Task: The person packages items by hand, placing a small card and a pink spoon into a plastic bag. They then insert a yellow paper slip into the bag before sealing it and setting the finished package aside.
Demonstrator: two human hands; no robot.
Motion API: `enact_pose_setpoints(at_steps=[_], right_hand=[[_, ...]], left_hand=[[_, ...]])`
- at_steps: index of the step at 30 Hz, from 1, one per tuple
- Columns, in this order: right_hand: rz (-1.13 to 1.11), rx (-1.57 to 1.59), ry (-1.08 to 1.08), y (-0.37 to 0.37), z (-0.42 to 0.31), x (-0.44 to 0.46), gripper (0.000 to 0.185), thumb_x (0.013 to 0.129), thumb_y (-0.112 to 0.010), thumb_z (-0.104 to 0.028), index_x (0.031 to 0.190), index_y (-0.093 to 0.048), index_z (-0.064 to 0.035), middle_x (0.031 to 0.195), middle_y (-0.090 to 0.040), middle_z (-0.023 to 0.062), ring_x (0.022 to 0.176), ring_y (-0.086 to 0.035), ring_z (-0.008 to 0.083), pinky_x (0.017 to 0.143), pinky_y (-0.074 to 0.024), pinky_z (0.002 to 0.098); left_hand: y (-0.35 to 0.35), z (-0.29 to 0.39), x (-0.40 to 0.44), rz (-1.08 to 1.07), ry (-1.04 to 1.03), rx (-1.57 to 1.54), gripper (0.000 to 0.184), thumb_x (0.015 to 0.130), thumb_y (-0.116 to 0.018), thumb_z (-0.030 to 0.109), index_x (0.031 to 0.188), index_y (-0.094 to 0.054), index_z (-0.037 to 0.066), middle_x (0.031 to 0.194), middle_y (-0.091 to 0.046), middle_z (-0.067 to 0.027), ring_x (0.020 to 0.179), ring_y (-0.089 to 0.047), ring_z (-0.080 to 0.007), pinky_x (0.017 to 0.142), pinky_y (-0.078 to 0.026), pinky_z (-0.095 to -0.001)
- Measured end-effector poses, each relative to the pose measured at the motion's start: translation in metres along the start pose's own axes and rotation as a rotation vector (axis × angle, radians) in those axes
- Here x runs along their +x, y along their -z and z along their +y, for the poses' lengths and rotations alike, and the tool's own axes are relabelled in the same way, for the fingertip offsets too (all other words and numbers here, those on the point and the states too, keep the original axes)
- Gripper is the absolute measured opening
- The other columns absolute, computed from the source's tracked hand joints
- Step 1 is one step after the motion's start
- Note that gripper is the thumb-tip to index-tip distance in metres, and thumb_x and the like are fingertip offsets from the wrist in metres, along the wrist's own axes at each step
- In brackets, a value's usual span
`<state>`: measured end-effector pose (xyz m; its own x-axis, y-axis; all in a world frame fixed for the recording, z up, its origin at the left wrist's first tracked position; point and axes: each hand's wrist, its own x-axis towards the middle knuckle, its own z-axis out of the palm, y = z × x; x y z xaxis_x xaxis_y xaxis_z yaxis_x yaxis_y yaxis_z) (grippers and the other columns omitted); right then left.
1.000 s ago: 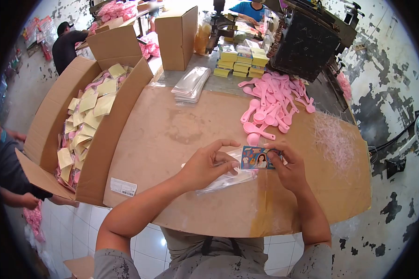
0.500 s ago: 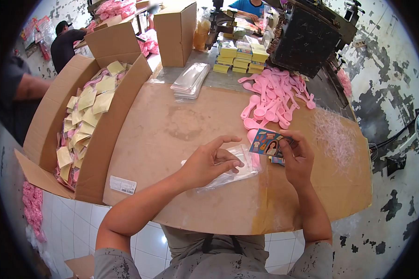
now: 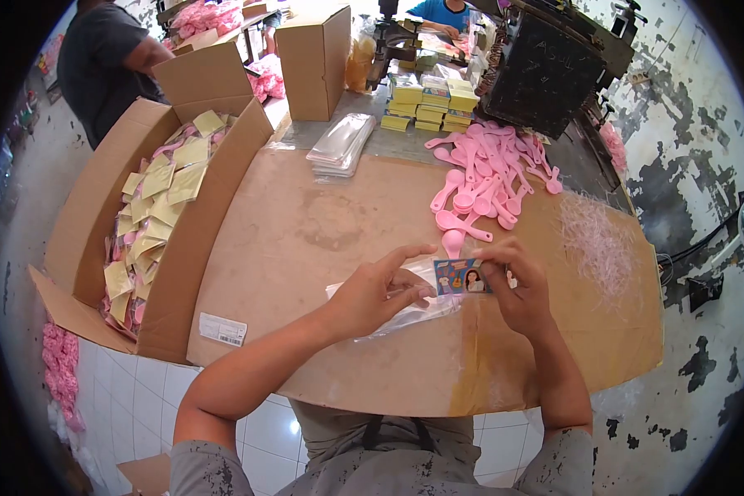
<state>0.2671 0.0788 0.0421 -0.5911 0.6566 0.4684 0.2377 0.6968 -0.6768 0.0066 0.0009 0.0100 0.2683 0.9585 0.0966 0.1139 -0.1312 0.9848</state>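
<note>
My right hand (image 3: 517, 289) pinches a small printed card (image 3: 463, 278) with a blue front, a picture of a person and a guitar on it. The card is level, its left end close to the fingertips of my left hand (image 3: 384, 289). My left hand is over a clear plastic bag (image 3: 397, 321), thumb and middle fingers closed at the bag, index finger stretched out. Part of the bag is hidden under this hand. Just beyond the card, a pink measuring spoon (image 3: 452, 241) lies at the near end of a pile of pink spoons (image 3: 484, 174).
An open carton (image 3: 186, 264) of packed bags with yellowish cards stands left. Flat clear bags (image 3: 339, 145) and card stacks (image 3: 430, 103) sit at the back, beside a black machine (image 3: 537, 70). Shredded plastic (image 3: 599, 248) lies right. A person (image 3: 107, 66) stands behind the carton.
My right hand has brought the card left and down towards my left hand, turning it level. My left hand has barely moved. The person at the left has moved further back.
</note>
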Motion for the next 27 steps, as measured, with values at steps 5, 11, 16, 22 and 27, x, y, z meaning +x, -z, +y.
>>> enact_pose_setpoints(at_steps=[5,11,16,22,27], right_hand=[[0.277,0.339,-0.108,-0.015,0.003,0.000,0.017,0.097,-0.066,0.005,0.112,-0.071,-0.0006,0.106,-0.067,0.0077,0.088,-0.066,0.0123,0.076,-0.0536,0.0272],[0.101,0.159,0.017,-0.004,0.011,-0.002,0.019,0.095,-0.070,0.004,0.113,-0.072,-0.0008,0.101,-0.067,0.0070,0.085,-0.065,0.0134,0.072,-0.0524,0.0288],[-0.071,0.003,0.054,0.002,-0.010,0.007,0.025,0.092,-0.074,0.001,0.117,-0.071,-0.0014,0.094,-0.068,0.0063,0.083,-0.064,0.0128,0.068,-0.0510,0.0283],[0.017,0.254,-0.174,-0.021,-0.020,0.012,0.027,0.093,-0.076,-0.004,0.119,-0.070,-0.0012,0.093,-0.068,0.0060,0.081,-0.063,0.0123,0.068,-0.0507,0.0284],[-0.017,0.111,0.036,-0.025,-0.008,0.012,0.017,0.099,-0.071,-0.014,0.108,-0.072,0.0000,0.090,-0.067,0.0067,0.083,-0.062,0.0156,0.073,-0.0505,0.0312]], left_hand=[[0.001,0.002,-0.001,0.014,0.003,-0.084,0.060,0.103,-0.065,0.006,0.157,-0.037,0.004,0.106,-0.078,-0.0132,0.099,-0.074,-0.0149,0.094,-0.055,-0.0317],[0.002,0.000,-0.001,0.043,-0.011,-0.128,0.060,0.104,-0.065,0.006,0.156,-0.037,0.004,0.106,-0.078,-0.0119,0.099,-0.074,-0.0150,0.092,-0.056,-0.0315],[0.002,0.001,-0.002,-0.013,-0.056,0.101,0.060,0.103,-0.065,0.006,0.157,-0.037,0.005,0.107,-0.078,-0.0115,0.101,-0.072,-0.0135,0.091,-0.056,-0.0299],[-0.003,0.002,-0.003,-0.030,-0.030,0.103,0.061,0.103,-0.067,0.007,0.156,-0.038,0.005,0.106,-0.078,-0.0112,0.099,-0.070,-0.0127,0.089,-0.055,-0.0294],[0.001,0.002,-0.003,0.065,-0.017,-0.126,0.058,0.103,-0.066,0.005,0.154,-0.041,0.003,0.105,-0.075,-0.0108,0.097,-0.070,-0.0109,0.086,-0.056,-0.0281]])
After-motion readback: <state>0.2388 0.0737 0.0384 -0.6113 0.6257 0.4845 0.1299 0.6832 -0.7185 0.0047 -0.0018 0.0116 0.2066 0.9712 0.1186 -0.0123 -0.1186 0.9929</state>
